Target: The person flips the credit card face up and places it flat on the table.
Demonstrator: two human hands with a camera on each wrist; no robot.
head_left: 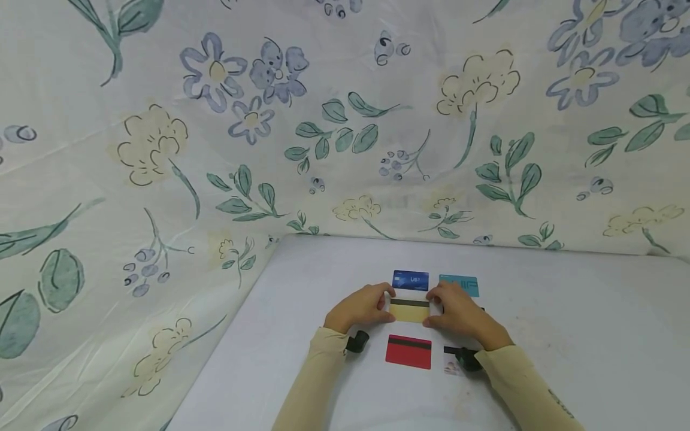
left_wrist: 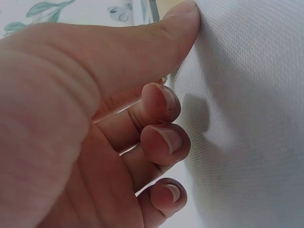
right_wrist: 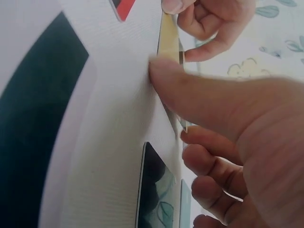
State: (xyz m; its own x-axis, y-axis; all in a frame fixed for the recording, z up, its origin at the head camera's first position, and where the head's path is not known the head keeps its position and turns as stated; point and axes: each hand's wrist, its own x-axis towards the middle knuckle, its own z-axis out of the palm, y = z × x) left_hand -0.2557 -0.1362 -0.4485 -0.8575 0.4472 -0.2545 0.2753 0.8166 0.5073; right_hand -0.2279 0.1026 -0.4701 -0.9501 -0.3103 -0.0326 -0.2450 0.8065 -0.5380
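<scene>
Yellow card (head_left: 409, 312) | left hand (head_left: 362, 306) grips left end | right hand (head_left: 461, 311) grips right end

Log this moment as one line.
left hand: holds yellow card, left end | right hand: holds its right end | red card: near side | dark blue card: far side

The right hand (right_wrist: 261, 128) reaches in from the right side, its thumb on one long edge of a pale yellow card (right_wrist: 169, 35) with a dark stripe and its index fingertip at the opposite edge, while the left hand (right_wrist: 223, 23) grips the card's other end at the top. Below them a glossy dark card (right_wrist: 151, 190) lies on the white cloth (right_wrist: 109, 118), a teal card (right_wrist: 185, 204) just beyond it. A red-and-black corner (right_wrist: 124, 8) shows above, a broad dark band (right_wrist: 38, 118) fills the left side, and leaf-patterned fabric (right_wrist: 280, 42) stands behind.
</scene>
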